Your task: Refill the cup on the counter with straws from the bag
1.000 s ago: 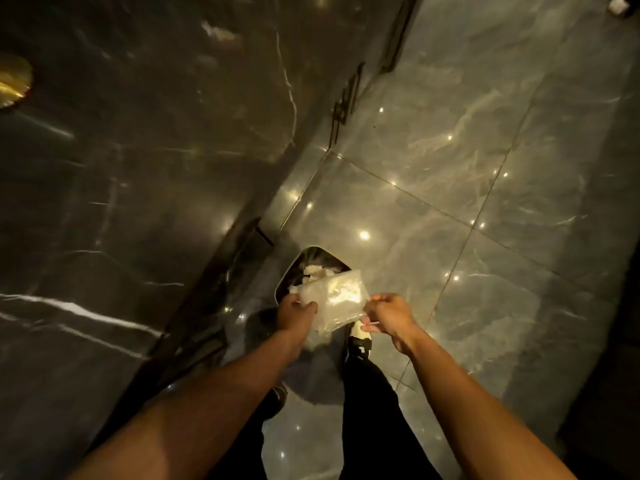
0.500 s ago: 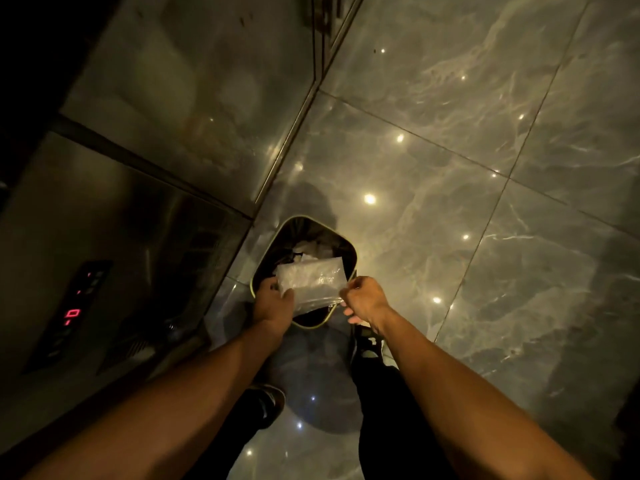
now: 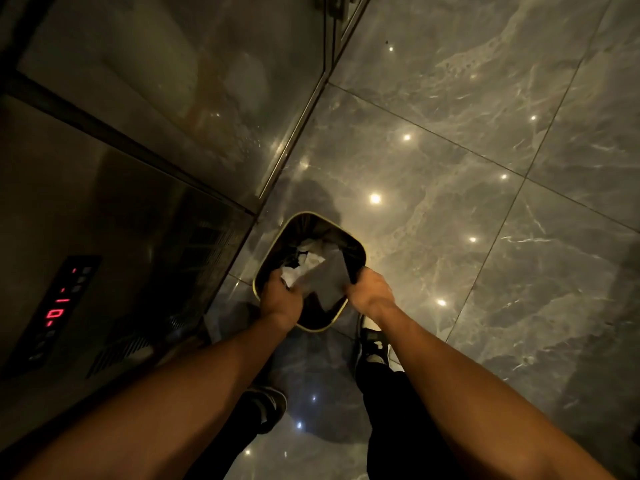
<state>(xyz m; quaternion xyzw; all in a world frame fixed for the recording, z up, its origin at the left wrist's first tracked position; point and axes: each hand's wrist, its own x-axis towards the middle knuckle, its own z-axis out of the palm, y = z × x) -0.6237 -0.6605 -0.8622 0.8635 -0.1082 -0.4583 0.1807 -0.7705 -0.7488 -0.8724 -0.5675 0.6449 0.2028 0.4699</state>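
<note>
Since half a second ago the clear plastic bag (image 3: 323, 284) has been lowered from above the rim of the bin (image 3: 360, 249) down into its mouth, and both hands have followed it.

In the head view, the bag is held stretched between the two hands, just over crumpled white waste (image 3: 311, 259) lying inside the bin. The left hand (image 3: 281, 299) is closed on the bag's left edge; the right hand (image 3: 370, 293) is closed on its right edge, at the bin's near right rim. Whether any straws remain in the bag cannot be told; it looks flat and dim. No cup and no desk are in view, only the polished stone floor (image 3: 467, 168) and a dark panel with a red display (image 3: 54, 311) at the left.

The step in hand is judged to be the discarding of the bag, late in the task. The next move calls for both grips to be loosened so the bag drops clear of the rim.
</note>
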